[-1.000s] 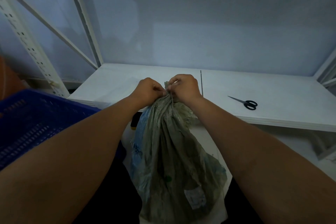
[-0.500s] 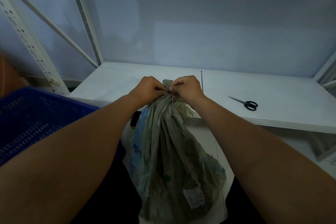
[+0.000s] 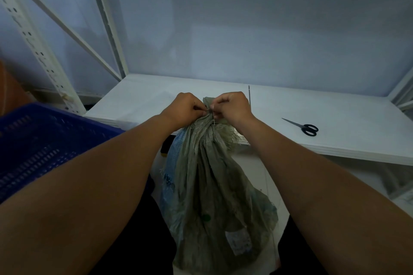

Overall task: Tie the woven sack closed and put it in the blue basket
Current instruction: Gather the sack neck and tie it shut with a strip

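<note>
A grey-green woven sack (image 3: pixel 214 190) hangs between my arms, its mouth gathered into a tight neck at the front edge of the white shelf. My left hand (image 3: pixel 186 108) and my right hand (image 3: pixel 232 107) both pinch that neck from either side, fingers closed on it and on a thin string (image 3: pixel 213 119) whose end dangles below my right hand. Frayed threads spread out under the neck. The blue basket (image 3: pixel 42 147) stands at the left, partly hidden by my left forearm.
Black-handled scissors (image 3: pixel 306 128) lie on the white shelf board (image 3: pixel 335 123) to the right. White perforated shelf uprights and diagonal braces (image 3: pixel 42 58) rise at the left. A grey wall closes off the back.
My two hands stay on the sack's neck and have shifted only slightly, the fingers working at the string; the sack hangs much as before.
</note>
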`<action>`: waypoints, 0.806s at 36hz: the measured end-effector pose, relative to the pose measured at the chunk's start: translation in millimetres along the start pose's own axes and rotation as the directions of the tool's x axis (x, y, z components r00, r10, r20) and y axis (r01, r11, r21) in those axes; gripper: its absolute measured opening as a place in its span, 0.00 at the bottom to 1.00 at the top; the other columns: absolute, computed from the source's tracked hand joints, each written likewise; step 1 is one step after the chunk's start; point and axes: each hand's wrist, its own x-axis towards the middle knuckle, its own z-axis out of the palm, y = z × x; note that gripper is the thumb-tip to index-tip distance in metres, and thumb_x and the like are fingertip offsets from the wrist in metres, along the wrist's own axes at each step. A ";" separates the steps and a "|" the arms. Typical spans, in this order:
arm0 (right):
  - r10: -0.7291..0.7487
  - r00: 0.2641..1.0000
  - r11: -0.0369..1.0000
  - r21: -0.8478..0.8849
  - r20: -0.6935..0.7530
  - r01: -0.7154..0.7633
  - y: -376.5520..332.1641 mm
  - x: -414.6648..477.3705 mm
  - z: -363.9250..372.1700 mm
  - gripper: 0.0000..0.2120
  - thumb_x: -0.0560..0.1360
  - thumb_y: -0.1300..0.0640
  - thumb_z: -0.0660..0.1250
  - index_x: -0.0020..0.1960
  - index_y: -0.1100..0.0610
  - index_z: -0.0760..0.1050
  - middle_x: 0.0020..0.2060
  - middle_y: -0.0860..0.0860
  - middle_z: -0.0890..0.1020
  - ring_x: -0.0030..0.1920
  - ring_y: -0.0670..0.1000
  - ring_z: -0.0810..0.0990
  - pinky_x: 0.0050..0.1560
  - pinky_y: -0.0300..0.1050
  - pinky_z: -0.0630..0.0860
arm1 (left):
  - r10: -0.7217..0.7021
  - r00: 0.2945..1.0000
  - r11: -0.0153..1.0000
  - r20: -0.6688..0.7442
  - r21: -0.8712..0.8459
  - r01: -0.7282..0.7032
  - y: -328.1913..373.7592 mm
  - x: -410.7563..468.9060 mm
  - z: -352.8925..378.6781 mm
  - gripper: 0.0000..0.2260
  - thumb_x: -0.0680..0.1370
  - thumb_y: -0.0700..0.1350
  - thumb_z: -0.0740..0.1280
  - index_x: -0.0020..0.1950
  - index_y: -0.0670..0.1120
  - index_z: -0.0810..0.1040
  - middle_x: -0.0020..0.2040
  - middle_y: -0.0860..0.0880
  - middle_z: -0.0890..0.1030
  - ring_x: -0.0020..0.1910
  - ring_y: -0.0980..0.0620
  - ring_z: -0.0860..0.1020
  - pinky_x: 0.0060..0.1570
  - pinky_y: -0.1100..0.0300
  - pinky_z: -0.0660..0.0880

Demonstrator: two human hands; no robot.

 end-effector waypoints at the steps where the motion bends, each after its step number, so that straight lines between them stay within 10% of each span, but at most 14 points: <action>1: -0.001 1.000 1.000 -0.007 0.004 0.001 0.2 0.2 -0.3 0.04 0.72 0.67 0.74 0.39 0.61 0.84 0.36 0.63 0.85 0.29 0.53 0.81 0.41 0.51 0.85 | 0.002 1.000 1.000 0.001 0.000 -0.002 0.3 -0.1 -0.2 0.05 0.75 0.40 0.73 0.49 0.44 0.87 0.45 0.47 0.87 0.44 0.53 0.82 0.50 0.58 0.78; 29: 0.393 0.896 0.909 0.056 0.208 -0.412 -9.6 -1.9 -12.4 0.06 0.73 0.66 0.75 0.41 0.65 0.78 0.32 0.57 0.81 0.31 0.52 0.79 0.43 0.46 0.84 | -0.146 0.984 0.952 0.104 -0.256 0.168 11.4 3.7 6.2 0.04 0.69 0.37 0.77 0.42 0.45 0.87 0.39 0.47 0.86 0.40 0.50 0.83 0.44 0.57 0.81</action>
